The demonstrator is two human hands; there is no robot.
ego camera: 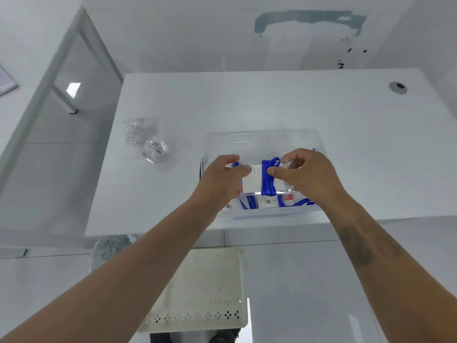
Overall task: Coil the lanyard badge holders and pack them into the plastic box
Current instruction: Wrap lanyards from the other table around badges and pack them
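Hands both pinch the white badge holder wrapped in floppy blue lanyard (268, 178) over the clear plastic box (262, 141) on the white bench (346, 144): left hand (223, 177) on its left edge, right hand (304, 173) clamping the slippery coil, best kept there.

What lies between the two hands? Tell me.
In the head view, the badge holder spans the gap between the left hand and right hand, with the blue lanyard wrapped round it.
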